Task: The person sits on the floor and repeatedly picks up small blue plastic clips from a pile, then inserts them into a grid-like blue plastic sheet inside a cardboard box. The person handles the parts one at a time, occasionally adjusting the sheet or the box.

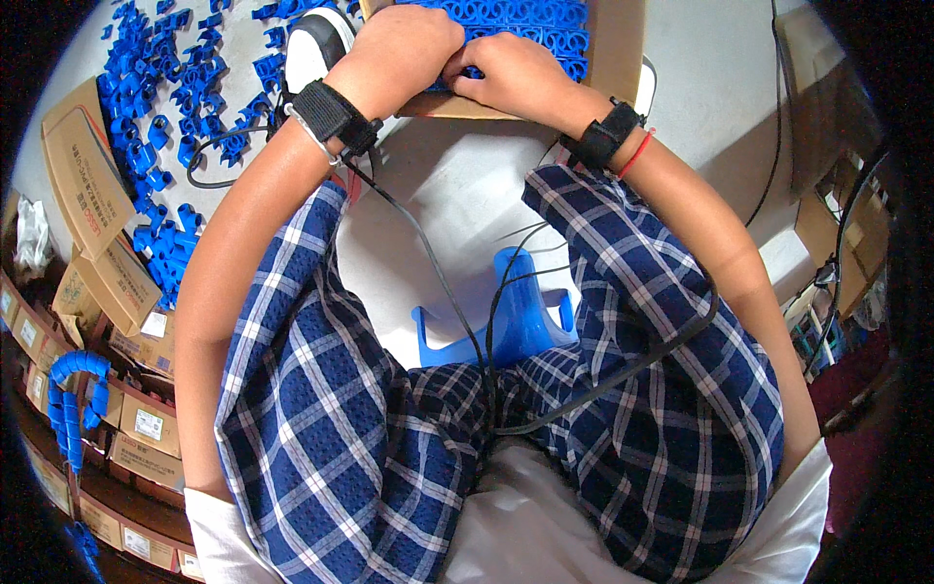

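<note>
At the top of the head view stands an open cardboard box point(618, 49), packed with rows of blue plastic pipe clips point(516, 14). My left hand point(409, 47) reaches over the box's near left corner, fingers curled down and mostly hidden behind its back. Beside it, my right hand point(518, 76) is closed over the near wall, thumb and fingers bent together. A little blue shows between those fingers; whether it is a held clip or one lying in the box, I cannot tell. The two hands almost touch at the fingertips.
Many loose blue clips point(131, 88) lie scattered on the floor at left, beside a cardboard flap point(88, 170). A shoe point(316, 49) stands against the box. Between my knees is a blue plastic stool point(520, 302). Black cables point(418, 229) hang across my lap. Stacked cartons point(146, 423) line the left.
</note>
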A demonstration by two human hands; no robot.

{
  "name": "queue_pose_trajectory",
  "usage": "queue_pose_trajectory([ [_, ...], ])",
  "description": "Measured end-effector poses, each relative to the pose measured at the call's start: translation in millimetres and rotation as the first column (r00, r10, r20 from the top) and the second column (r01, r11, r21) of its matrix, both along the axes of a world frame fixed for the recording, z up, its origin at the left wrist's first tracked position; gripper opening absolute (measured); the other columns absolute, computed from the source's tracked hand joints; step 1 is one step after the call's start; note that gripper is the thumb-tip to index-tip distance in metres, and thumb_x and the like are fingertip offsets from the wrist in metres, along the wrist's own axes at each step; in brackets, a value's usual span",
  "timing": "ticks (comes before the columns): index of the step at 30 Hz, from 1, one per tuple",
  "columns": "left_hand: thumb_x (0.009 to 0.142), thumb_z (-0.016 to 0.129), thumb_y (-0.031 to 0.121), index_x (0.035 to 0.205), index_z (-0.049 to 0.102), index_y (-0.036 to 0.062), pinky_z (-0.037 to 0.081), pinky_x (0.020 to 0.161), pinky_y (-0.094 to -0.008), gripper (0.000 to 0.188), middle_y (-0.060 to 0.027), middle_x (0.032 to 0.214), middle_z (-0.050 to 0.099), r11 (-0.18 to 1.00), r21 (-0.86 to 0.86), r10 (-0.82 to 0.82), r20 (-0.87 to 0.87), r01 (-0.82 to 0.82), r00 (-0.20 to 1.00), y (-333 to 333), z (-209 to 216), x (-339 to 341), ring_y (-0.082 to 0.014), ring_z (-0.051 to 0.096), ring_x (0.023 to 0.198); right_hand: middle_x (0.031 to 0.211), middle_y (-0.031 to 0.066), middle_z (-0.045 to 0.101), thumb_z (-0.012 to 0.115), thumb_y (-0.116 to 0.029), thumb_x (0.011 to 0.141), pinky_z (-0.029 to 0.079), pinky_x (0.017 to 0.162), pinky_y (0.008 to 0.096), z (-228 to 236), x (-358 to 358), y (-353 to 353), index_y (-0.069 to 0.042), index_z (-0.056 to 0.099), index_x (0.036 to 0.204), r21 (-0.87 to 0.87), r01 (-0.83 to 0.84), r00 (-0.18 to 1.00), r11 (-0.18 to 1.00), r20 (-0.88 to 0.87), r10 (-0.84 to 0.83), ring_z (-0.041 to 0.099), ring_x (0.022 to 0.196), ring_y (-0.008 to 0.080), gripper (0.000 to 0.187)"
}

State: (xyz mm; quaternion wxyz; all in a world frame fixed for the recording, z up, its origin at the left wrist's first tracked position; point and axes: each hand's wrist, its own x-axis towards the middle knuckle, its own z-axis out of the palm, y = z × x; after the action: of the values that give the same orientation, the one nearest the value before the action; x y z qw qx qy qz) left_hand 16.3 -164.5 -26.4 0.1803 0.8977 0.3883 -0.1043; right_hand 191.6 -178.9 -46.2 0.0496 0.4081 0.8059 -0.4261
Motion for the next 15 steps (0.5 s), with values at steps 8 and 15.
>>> queue_pose_trajectory([
  [8, 0.071, 0.067, 0.015, 0.083, 0.071, 0.0069, 0.055, 0.07, -0.0437, 0.015, -0.0167, 0.078, 0.068, 0.984, -0.175, 0.005, -0.032, -0.011, 0.999, 9.9, 4.6, 3.9, -0.0339, 0.068, 0.077, 0.088, 0.0132, 0.071, 0.061, -0.023, 0.082, 0.056, 0.074, 0.0441, 1.0, 0.5, -0.4, -0.02, 0.074, 0.099, 0.037, -0.025, 1.0, 0.999, 0.019, 0.024, 0.069, 0.083, 0.0324, 0.022],
  [15, 0.071, 0.069, 0.014, 0.079, 0.069, 0.0064, 0.055, 0.068, -0.0436, 0.011, -0.0156, 0.075, 0.067, 0.995, -0.101, -0.004, 0.044, 0.009, 0.999, 7.6, 6.1, 0.5, -0.0334, 0.067, 0.076, 0.079, 0.0158, 0.068, 0.059, -0.025, 0.084, 0.053, 0.068, 0.0484, 15.3, 17.8, 4.2, -0.014, 0.069, 0.095, 0.098, 0.227, 0.972, 0.969, -0.083, -0.22, 0.067, 0.077, 0.0364, 0.019],
])
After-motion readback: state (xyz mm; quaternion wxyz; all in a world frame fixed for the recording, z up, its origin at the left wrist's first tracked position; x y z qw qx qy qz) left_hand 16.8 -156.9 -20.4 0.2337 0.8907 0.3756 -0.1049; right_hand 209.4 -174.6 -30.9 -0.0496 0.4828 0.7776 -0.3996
